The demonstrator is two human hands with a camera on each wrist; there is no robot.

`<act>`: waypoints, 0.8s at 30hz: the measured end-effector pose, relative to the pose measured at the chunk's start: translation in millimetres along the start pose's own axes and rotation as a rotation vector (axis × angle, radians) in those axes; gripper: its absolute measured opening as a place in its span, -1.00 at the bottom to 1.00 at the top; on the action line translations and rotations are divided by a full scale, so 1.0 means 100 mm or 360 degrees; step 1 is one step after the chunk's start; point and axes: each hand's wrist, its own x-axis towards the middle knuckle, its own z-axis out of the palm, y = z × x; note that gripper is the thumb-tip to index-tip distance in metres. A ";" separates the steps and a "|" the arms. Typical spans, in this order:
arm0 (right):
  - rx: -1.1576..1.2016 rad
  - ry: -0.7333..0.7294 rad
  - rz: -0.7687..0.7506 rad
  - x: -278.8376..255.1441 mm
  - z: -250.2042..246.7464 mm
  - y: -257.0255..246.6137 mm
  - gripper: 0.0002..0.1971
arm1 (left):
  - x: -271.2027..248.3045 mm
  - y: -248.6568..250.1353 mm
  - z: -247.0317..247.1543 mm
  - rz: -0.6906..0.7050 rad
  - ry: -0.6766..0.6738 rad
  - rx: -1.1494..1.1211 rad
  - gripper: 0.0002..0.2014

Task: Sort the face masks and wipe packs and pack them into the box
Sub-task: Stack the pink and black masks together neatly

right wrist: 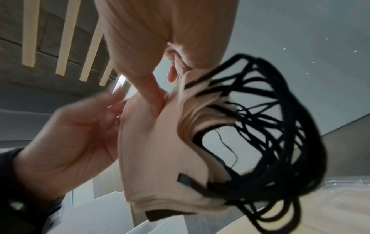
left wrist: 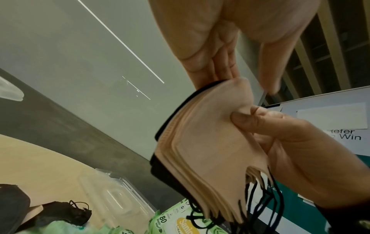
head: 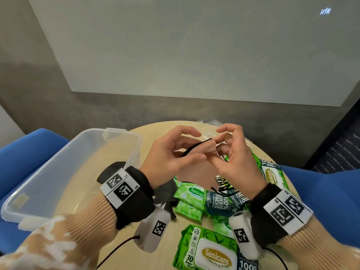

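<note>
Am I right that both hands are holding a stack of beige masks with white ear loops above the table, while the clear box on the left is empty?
Not quite: the ear loops are black, not white, as the right wrist view shows plainly. The rest holds: the left hand and right hand hold the stack of beige masks above the table, and the clear box on the left is empty.

Soft, even indoor light is falling across the head view, casting faint shadows; straight lines are bowing toward its edges. Motion blur is smearing both wrist views, where close skin is filling the upper frame out of focus.
</note>
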 end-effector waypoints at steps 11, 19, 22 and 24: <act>-0.0200 -0.0157 0.0139 0.08 -0.05 -0.03 -0.35 | 0.20 -0.07 -0.04 -0.0213 -0.0163 -0.0033 -0.53; -0.0111 -0.0130 0.0415 0.17 -0.02 0.21 -0.31 | 0.16 -0.23 -0.04 -0.0524 -0.0675 0.0880 0.16; -0.0099 -0.0217 0.0392 0.16 0.05 0.28 -0.23 | 0.19 -0.22 -0.05 -0.0541 -0.0667 0.0874 0.05; -0.0103 -0.0223 0.0385 0.18 0.04 0.28 -0.15 | 0.22 -0.21 -0.09 -0.0587 -0.0694 0.0726 0.07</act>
